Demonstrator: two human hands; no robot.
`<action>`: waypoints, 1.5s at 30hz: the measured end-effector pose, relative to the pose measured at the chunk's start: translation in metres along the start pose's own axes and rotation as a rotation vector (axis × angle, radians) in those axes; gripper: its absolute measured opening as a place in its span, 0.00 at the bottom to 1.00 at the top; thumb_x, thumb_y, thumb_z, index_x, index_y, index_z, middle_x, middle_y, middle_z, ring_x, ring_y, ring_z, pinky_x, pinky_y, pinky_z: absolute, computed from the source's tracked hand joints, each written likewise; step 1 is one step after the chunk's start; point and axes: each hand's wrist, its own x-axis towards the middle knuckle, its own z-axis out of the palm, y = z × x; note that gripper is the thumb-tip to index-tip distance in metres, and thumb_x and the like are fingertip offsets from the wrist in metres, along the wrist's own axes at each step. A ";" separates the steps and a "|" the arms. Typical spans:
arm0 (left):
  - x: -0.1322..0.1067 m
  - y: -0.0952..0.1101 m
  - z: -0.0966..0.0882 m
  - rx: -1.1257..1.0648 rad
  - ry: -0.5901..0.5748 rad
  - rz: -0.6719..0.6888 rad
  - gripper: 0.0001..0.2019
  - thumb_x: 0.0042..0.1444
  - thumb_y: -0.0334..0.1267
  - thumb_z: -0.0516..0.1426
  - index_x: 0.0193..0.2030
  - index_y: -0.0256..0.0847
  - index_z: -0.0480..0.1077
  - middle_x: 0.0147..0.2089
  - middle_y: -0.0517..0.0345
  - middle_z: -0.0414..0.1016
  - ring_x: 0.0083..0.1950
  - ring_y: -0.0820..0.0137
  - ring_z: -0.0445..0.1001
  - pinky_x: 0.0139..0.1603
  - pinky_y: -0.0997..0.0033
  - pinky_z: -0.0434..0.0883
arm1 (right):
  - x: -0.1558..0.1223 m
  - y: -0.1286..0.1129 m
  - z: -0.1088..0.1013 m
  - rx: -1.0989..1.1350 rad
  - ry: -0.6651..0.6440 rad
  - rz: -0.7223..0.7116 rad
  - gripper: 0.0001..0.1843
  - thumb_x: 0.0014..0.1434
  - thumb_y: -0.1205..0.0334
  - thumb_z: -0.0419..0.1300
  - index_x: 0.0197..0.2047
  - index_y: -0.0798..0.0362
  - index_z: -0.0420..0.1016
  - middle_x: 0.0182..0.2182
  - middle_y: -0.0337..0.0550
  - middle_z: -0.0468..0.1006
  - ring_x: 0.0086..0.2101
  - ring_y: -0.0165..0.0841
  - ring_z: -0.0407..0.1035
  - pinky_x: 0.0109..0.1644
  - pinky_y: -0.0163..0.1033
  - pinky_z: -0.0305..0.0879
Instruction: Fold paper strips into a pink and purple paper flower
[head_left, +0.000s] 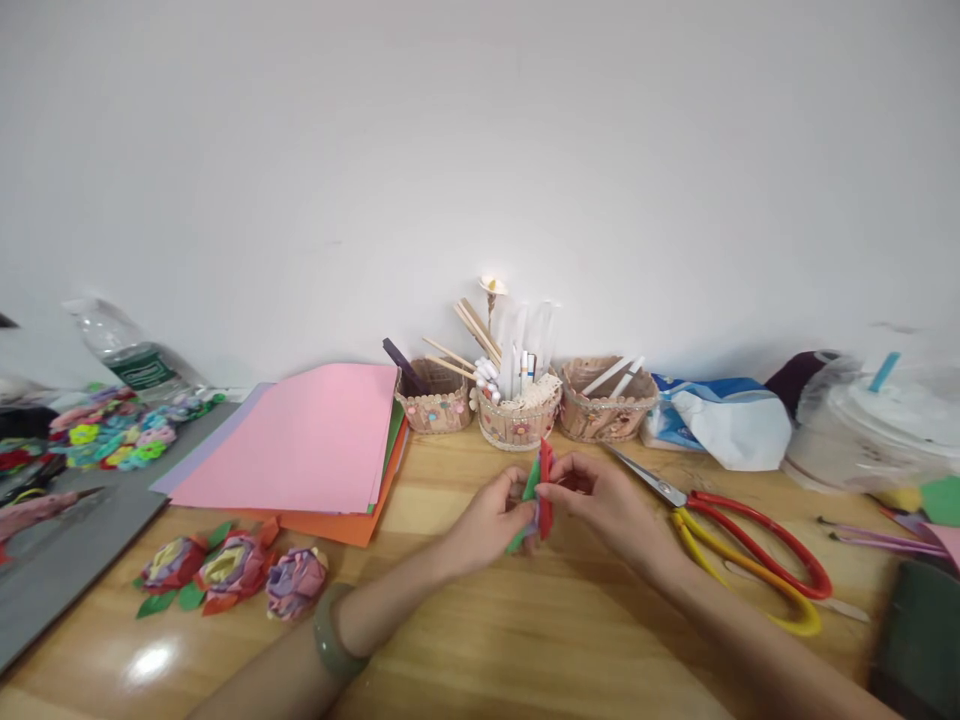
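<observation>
Both my hands meet over the middle of the wooden table [480,640]. My left hand [487,520] pinches a small folded paper piece [541,490] made of green and red layers, held upright. From the other side my right hand [607,505] grips the red part of the same piece. A green bangle [334,635] sits on my left wrist.
A stack of pink, purple and orange paper sheets [300,440] lies left of centre. Three paper flowers [232,572] lie at the front left. Three small baskets [517,410] with sticks and pens stand by the wall. Red and yellow scissors [742,560] lie on the right, near a lidded cup [877,425].
</observation>
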 end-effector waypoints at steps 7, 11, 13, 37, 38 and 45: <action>-0.002 0.006 0.000 0.052 0.073 0.032 0.11 0.48 0.39 0.54 0.37 0.35 0.67 0.29 0.59 0.68 0.30 0.74 0.67 0.31 0.73 0.67 | 0.001 0.007 -0.005 -0.006 0.190 -0.060 0.14 0.47 0.53 0.63 0.28 0.53 0.64 0.26 0.38 0.70 0.27 0.31 0.66 0.32 0.37 0.63; 0.000 0.007 -0.003 -0.098 0.077 -0.061 0.18 0.50 0.44 0.50 0.42 0.33 0.66 0.27 0.56 0.69 0.26 0.70 0.69 0.27 0.69 0.68 | 0.002 0.003 -0.010 0.109 0.229 -0.017 0.15 0.48 0.51 0.61 0.33 0.52 0.64 0.29 0.38 0.70 0.26 0.29 0.66 0.29 0.35 0.63; 0.001 0.006 -0.004 -0.107 0.094 -0.043 0.19 0.51 0.46 0.50 0.43 0.33 0.66 0.28 0.55 0.70 0.26 0.70 0.69 0.27 0.68 0.68 | 0.001 0.000 -0.008 0.164 0.189 -0.006 0.16 0.46 0.51 0.63 0.33 0.52 0.65 0.29 0.37 0.70 0.26 0.29 0.66 0.28 0.35 0.63; 0.004 0.002 -0.005 -0.098 0.129 0.055 0.23 0.47 0.31 0.53 0.53 0.36 0.63 0.44 0.52 0.73 0.36 0.70 0.71 0.32 0.73 0.69 | -0.002 -0.001 -0.001 0.118 0.136 0.132 0.18 0.44 0.50 0.63 0.33 0.55 0.72 0.28 0.44 0.78 0.28 0.36 0.73 0.35 0.41 0.70; 0.004 0.003 -0.005 -0.084 0.136 0.048 0.23 0.47 0.30 0.52 0.53 0.36 0.63 0.44 0.52 0.73 0.37 0.70 0.72 0.32 0.73 0.70 | -0.002 -0.002 -0.002 0.138 0.139 0.141 0.18 0.43 0.50 0.64 0.32 0.54 0.71 0.27 0.43 0.78 0.28 0.36 0.73 0.35 0.41 0.69; -0.002 0.003 0.001 0.038 0.084 0.143 0.21 0.49 0.27 0.52 0.51 0.36 0.65 0.46 0.52 0.72 0.45 0.68 0.69 0.47 0.70 0.66 | -0.003 -0.002 0.003 0.079 0.095 0.153 0.14 0.44 0.50 0.62 0.24 0.54 0.70 0.23 0.40 0.75 0.26 0.32 0.68 0.33 0.38 0.65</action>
